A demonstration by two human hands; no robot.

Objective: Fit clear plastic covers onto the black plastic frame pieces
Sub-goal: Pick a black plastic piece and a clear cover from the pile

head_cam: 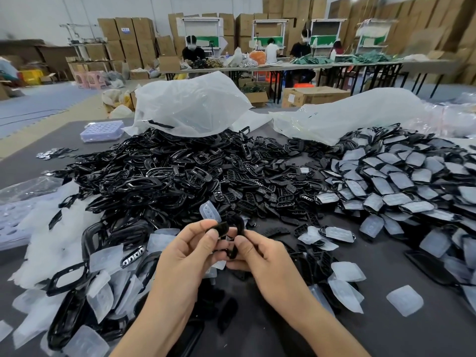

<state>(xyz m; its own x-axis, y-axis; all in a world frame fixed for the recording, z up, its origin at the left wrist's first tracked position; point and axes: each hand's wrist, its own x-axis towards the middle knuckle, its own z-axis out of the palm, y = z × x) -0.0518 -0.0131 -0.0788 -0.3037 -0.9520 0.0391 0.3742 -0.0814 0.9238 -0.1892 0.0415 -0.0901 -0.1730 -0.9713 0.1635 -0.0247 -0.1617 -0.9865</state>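
Over table [386, 274], both hands [180, 256] [265, 256] round frame [240, 224]

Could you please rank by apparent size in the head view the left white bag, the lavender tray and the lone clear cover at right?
1. left white bag: clearly largest.
2 and 3. lavender tray and lone clear cover: these look about alike. The cover lies nearer the camera, so I will not rank them.
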